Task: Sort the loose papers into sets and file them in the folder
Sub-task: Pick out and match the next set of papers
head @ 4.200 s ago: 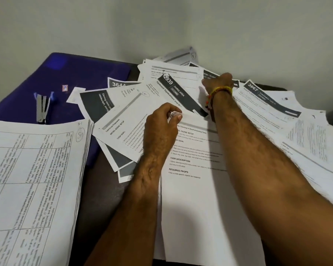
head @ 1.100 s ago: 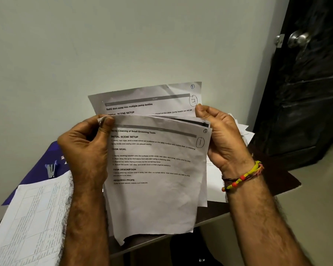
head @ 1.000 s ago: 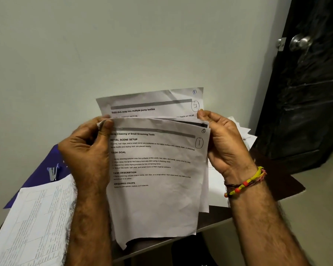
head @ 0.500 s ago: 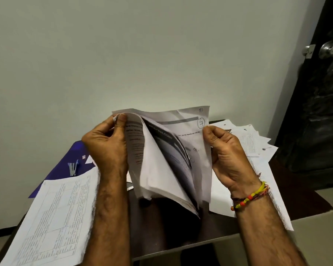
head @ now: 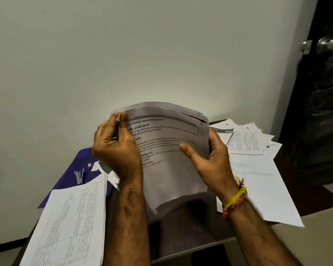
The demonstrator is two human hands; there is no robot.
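Two hands hold one small sheaf of papers (head: 169,150) upright above the dark table (head: 183,223). The left hand (head: 117,148) pinches its top left corner between thumb and curled fingers; the right hand (head: 209,160) grips the right edge, thumb flat across the printed front sheet, fingers hidden behind. Loose papers (head: 254,164) fan over the table's right side, a stapled stack (head: 69,225) lies at left, partly over the blue folder (head: 79,169) with a stapler (head: 79,176) on it
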